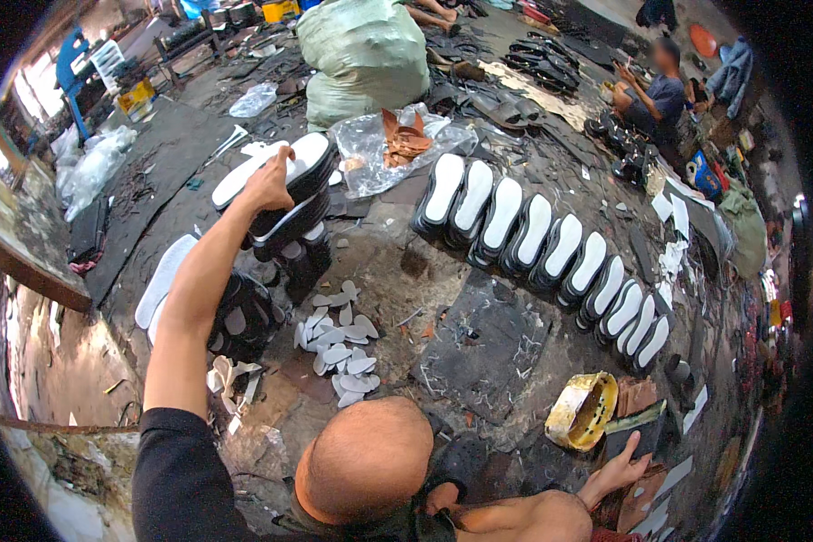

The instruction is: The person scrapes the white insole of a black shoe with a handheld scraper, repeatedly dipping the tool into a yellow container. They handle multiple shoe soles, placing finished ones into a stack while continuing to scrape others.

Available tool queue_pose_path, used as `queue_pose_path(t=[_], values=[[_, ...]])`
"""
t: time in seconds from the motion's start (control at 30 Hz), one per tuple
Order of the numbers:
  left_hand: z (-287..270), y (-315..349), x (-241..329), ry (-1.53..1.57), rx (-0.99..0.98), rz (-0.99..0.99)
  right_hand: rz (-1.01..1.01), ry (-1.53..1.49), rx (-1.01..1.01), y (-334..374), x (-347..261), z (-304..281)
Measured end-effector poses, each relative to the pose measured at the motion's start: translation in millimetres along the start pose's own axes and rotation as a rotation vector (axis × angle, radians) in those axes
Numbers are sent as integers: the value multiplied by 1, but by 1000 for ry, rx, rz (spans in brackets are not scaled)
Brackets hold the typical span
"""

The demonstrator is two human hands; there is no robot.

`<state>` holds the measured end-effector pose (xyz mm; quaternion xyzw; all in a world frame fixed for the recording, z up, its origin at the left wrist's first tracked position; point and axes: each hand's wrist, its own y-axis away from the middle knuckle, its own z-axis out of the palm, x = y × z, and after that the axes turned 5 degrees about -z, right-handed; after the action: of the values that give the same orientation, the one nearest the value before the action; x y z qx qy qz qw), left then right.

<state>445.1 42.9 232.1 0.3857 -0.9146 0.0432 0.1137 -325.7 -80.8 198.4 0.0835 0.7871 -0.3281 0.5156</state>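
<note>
A grimy floor point(397, 271) is carrying a curved row of white-topped soles point(551, 244), scattered white cutouts point(339, 348) (small, oval), and a dark sheet point(483, 348)

Sole stack point(285, 194): ten o'clock, under left hand point(269, 183).
Sole row point(542, 248): two o'clock, right of stack.
Cut pieces point(339, 339): centre, below stack.
Sack point(363, 56): twelve o'clock, behind all.
Tin point(585, 411): four o'clock, beside right hand point(619, 470).

The left hand point(269, 181) covers part of the white sole point(271, 164) it grips, so the stack point(291, 212) beneath shows only in part. The right hand's point(616, 470) palm lies hidden against a dark sheet point(637, 432). A bald head point(363, 461) blocks the floor behind it. The seated person point(652, 95) far off is blurred, their work too small to tell.
</note>
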Motion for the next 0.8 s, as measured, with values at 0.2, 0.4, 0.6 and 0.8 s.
queue_pose_path(t=[0.2,0.4,0.6,0.8], values=[[26,23,70,134,-61,166,-14,32,71,0,-12,5],[178,91,164,191,-301,124,4,-24,20,2,-16,11],[274,123,196,218,-202,178,-89,138,106,-9,3,-18],[295,72,127,761,-382,252,55,-52,22,11,-6,2]])
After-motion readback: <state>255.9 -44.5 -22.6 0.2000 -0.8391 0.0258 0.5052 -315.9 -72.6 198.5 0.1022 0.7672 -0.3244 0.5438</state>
